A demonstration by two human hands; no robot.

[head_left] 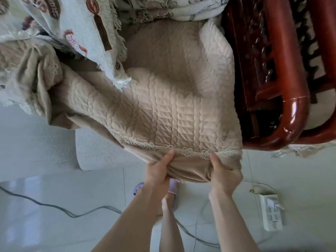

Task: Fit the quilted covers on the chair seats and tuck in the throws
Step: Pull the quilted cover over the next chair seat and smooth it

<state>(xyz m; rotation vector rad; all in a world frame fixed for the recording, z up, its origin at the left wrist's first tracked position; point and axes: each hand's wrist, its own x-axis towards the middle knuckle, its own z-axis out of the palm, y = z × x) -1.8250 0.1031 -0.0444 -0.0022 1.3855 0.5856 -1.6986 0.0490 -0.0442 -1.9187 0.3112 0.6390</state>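
Pale tiled floor [45, 206] lies below the wooden chair [292, 106]. Left hand [160, 173] and right hand [225, 176] grasp the quilted cover [172, 113] at the chair's front; it seems half fitted, the throw [81, 24] not tucked.

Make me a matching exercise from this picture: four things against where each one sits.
Things: 1 beige quilted lace-trimmed cover; 2 glossy red-brown wooden armrest; 3 white power strip; 4 white fringed patterned throw.
Places: A on pale tiled floor; B bunched at upper left; C gripped by left hand and right hand; D flanking the cover's right side.
Pairs: 1-C, 2-D, 3-A, 4-B.
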